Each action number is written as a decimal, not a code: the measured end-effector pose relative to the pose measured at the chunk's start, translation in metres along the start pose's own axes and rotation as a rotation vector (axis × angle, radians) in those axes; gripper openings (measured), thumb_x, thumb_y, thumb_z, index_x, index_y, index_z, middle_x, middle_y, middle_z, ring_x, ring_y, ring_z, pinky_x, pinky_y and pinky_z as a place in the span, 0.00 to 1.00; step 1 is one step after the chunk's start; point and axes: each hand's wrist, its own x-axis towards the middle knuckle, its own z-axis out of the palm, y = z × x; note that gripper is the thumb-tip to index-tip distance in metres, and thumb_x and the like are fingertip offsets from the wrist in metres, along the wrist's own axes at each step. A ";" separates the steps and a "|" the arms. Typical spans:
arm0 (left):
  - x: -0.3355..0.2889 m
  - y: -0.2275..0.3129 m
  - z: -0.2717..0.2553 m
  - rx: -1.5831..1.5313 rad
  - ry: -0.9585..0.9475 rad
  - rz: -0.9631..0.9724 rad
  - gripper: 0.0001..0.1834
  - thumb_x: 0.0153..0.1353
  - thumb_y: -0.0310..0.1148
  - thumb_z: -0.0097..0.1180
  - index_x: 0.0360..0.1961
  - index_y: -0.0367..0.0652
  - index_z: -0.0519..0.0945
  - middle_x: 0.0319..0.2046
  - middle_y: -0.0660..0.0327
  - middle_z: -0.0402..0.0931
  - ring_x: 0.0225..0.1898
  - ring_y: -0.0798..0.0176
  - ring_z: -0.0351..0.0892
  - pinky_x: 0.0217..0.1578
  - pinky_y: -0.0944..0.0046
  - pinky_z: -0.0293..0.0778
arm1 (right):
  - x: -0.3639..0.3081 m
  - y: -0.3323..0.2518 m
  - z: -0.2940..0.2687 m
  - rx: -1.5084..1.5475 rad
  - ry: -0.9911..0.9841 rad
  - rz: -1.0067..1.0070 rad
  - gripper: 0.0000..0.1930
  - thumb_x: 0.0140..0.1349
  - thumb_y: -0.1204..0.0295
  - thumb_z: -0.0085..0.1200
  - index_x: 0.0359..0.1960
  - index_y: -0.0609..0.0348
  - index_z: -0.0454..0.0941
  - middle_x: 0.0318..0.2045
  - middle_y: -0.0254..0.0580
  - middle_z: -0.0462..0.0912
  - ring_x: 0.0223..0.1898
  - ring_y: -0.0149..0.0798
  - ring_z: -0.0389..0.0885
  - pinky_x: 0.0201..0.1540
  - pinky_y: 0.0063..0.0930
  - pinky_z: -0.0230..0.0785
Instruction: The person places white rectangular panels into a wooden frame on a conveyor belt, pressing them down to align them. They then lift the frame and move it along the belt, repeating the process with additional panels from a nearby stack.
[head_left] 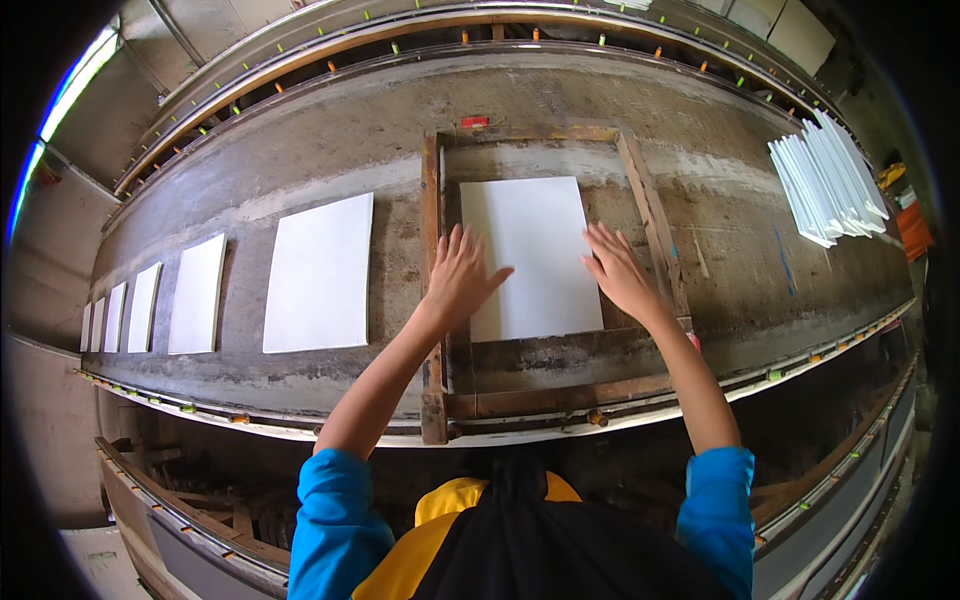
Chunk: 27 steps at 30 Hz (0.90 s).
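Observation:
A flat white rectangular piece (530, 265) lies inside a worn wooden frame (560, 398) on the long table. Whether it is paper, board or cloth I cannot tell. My left hand (462, 272) rests at its left edge, fingers spread and pointing away from me. At the opposite edge is my right hand (618, 268), also with the fingers apart, its fingertips at the white surface. Neither hand grips anything. The frame's left bar (431, 200) passes beneath my left wrist, and its right bar (648, 195) runs close to my right hand.
To the left, several similar white pieces (320, 275) lie in a row along the brown-stained table (740, 250). A fanned stack of white pieces (825, 180) sits at the far right. A small red object (474, 122) lies beyond the frame. Colored pegs line the table's edges.

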 end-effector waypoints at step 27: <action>0.107 -0.014 0.064 0.129 0.296 -0.252 0.47 0.51 0.61 0.44 0.58 0.29 0.53 0.58 0.36 0.48 0.61 0.41 0.46 0.60 0.52 0.47 | 0.123 0.033 0.039 -0.292 0.243 -0.211 0.34 0.58 0.50 0.40 0.64 0.43 0.44 0.47 0.70 0.65 0.54 0.59 0.61 0.62 0.49 0.41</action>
